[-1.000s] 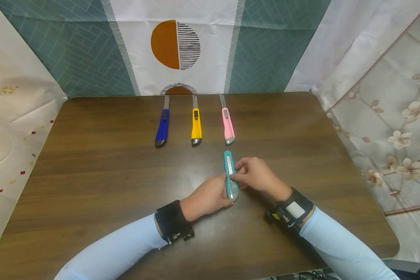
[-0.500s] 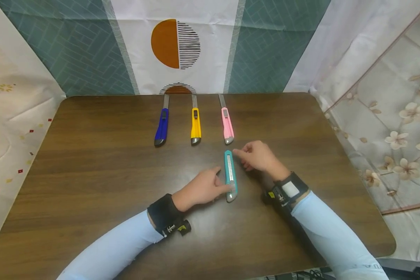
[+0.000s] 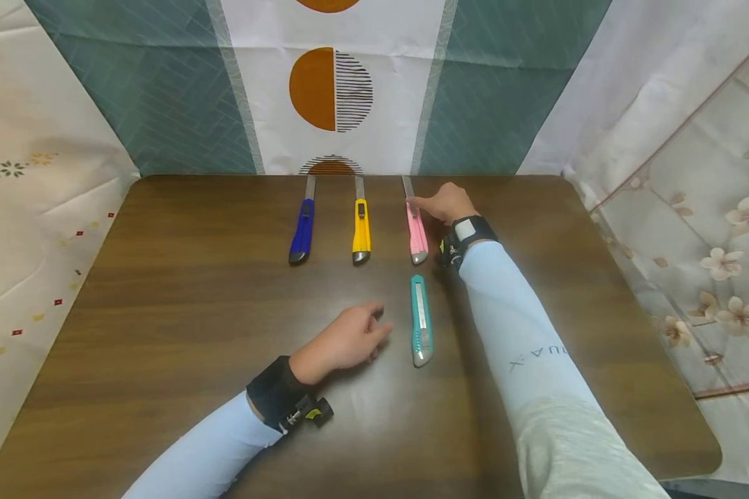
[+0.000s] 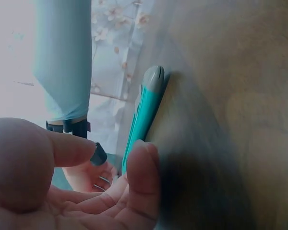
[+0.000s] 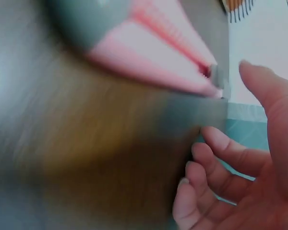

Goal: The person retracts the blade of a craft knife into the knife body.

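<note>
A pink utility knife (image 3: 416, 232) lies on the table with its blade extended toward the far edge. My right hand (image 3: 446, 204) is over its upper end, thumb and fingers apart around it in the right wrist view, where the pink handle (image 5: 153, 52) looks blurred. Nearer to me lies a teal utility knife (image 3: 421, 319), no blade showing past its top end. Left of that knife, my left hand (image 3: 345, 339) hovers with loosely bent fingers and holds nothing. The left wrist view has the teal handle (image 4: 146, 110) just beyond the fingertips.
A yellow utility knife (image 3: 361, 232) and a blue utility knife (image 3: 302, 232), both with blades out, lie left of the pink one. The brown wooden table (image 3: 193, 277) ends at a patterned curtain (image 3: 387, 76) behind.
Both hands have let go of the teal knife, which stays on the table. My right hand has moved away from me to the pink knife; my left has drawn back to the left.
</note>
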`<state>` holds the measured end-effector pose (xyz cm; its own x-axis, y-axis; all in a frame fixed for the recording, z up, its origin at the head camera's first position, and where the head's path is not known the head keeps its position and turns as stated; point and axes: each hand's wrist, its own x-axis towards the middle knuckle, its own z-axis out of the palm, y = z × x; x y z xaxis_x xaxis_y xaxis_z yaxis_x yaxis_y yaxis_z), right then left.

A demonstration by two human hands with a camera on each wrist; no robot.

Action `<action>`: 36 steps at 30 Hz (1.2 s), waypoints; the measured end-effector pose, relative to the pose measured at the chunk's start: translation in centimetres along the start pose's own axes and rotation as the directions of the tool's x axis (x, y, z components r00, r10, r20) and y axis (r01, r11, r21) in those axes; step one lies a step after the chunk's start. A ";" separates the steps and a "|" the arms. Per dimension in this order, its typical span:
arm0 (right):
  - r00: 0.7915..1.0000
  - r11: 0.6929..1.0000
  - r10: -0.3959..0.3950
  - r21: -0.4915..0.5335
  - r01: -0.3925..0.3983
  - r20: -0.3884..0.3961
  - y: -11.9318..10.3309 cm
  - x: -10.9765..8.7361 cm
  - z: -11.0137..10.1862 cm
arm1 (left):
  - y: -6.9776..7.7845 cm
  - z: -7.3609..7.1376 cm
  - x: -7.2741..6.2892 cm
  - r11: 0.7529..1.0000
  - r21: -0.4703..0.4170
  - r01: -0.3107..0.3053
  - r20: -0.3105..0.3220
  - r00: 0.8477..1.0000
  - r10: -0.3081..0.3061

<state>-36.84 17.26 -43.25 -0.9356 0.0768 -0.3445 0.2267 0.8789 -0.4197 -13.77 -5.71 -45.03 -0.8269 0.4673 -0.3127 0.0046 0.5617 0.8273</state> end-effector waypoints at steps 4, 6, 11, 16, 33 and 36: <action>0.999 0.999 0.040 0.013 -0.040 -0.003 -0.8 0.2 0.3 | -0.3 -0.3 -0.3 1.000 0.002 0.022 0.008 1.000 -0.022; 0.999 0.999 0.045 0.015 -0.045 -0.018 -1.1 0.1 0.6 | -0.4 -0.5 -0.4 1.000 -0.002 0.028 0.007 1.000 -0.028; 0.996 0.998 0.060 0.018 -0.059 -0.064 -1.1 0.1 0.9 | -0.5 -0.7 -0.3 0.999 -0.031 0.025 0.007 1.000 -0.025; 0.998 0.987 0.069 0.144 -0.068 -0.004 -0.2 0.7 0.4 | -0.3 -1.0 -0.4 0.999 -0.035 0.026 0.015 1.000 -0.025; 0.957 0.687 -0.265 0.674 0.271 -0.115 -2.1 -11.3 0.1 | -0.5 -1.8 0.5 0.901 -0.395 -0.178 -0.111 0.983 0.145; 0.932 0.674 -0.322 0.650 0.350 -0.169 -2.6 -13.8 1.0 | -0.1 -1.7 0.3 0.793 -0.573 -0.205 -0.091 0.978 0.187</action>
<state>-24.29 13.46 -38.27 -0.9903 -0.1316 -0.0442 0.0008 0.3130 -0.9497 -15.01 -6.78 -44.43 -0.8592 0.4999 -0.1090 -0.1493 -0.0414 0.9879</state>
